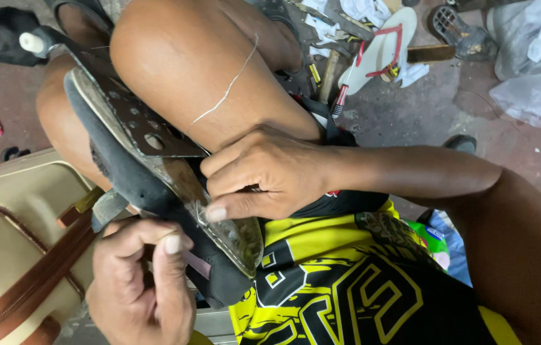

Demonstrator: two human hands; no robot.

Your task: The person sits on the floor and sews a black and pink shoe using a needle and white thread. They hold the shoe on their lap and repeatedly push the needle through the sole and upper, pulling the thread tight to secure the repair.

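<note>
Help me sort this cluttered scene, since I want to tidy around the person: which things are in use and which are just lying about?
In use: dark shoe pressed by right hand; left hand beneath it; white thread over the knee.

Lying about: white-and-red flip-flop, beige bag, plastic bags, hammer.

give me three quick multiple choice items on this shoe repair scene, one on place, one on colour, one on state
1. Where does the dark shoe rest?
A. on the person's leg
B. on a shelf
C. in a box

2. What colour are the straps of the flip-flop on the floor?
A. blue
B. red
C. green

3. What is the right hand doing?
A. hanging free
B. pressing on the shoe's sole
C. holding a cup

Key: 1 A, it lies against the bent knee; 2 B, red straps on a white sole; 3 B, its fingers curl on the sole's edge, while the left hand grips below.
</note>
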